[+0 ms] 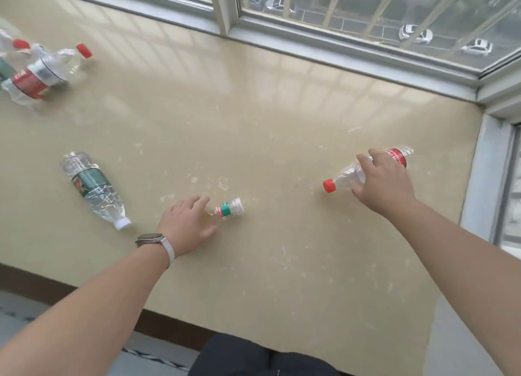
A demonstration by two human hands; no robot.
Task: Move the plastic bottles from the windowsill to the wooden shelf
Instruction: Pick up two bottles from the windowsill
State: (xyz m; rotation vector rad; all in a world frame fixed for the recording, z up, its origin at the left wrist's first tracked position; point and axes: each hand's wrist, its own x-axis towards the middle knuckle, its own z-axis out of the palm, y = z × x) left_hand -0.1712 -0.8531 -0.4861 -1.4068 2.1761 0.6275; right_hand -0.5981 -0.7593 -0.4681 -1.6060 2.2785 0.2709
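Observation:
Several empty clear plastic bottles lie on the beige windowsill [253,116]. My left hand [186,224] rests over a small bottle with a green label and white cap [229,208]; the fingers are spread and most of that bottle is hidden under the palm. My right hand [383,184] wraps over the middle of a red-capped bottle with a red label [345,176], fingers across its top and thumb on the near side; it still lies on the sill. A larger green-label bottle with a white cap [94,185] lies to the left.
A cluster of red-capped bottles [42,71] lies at the far left of the sill. The window frame [310,41] runs along the back and a side window [485,178] closes the right end. The sill's front edge has a dark strip [84,294]. The wooden shelf is out of view.

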